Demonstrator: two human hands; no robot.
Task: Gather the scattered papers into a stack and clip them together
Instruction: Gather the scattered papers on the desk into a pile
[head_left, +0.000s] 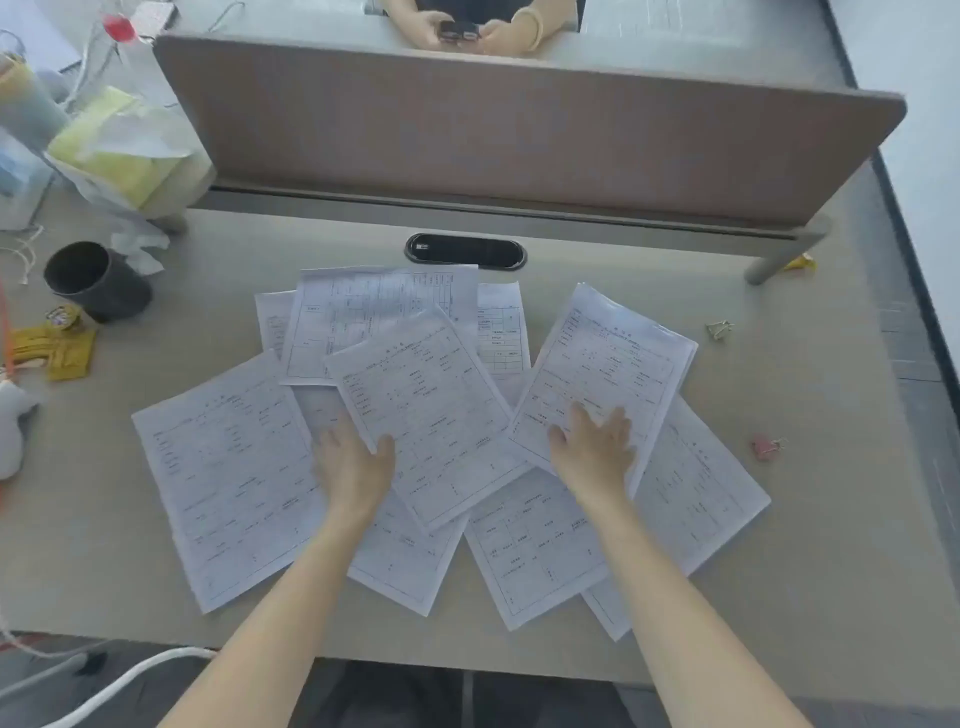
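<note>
- Your desk is a smooth, matte beige slab with a brown fabric divider panel along its far edge and a black oval cable port just in front of that panel.
- The papers are thin white printed forms, flat and rectangular, fanned over the middle of the desk in an overlapping spread — about nine sheets show, though the overlaps hide some edges, so the count is not sure.
- Your left hand lies on the spread near the desk's near edge, thumb on top of the corner of the middle sheet and fingers at its edge; it pinches that corner lightly.
- Your right hand rests flat with fingers spread on the tilted sheet to the right, pressing down and gripping nothing.
- Two small binder clips lie toward the desk's right edge, well apart from each other: a gold metal clip farther back and a pink clip nearer you, just beside the rightmost sheet.
- At the left edge stands one black round cup, with yellow packets beside it.
- At the far left corner sits a crumpled clear plastic bag holding yellow paper.
</note>
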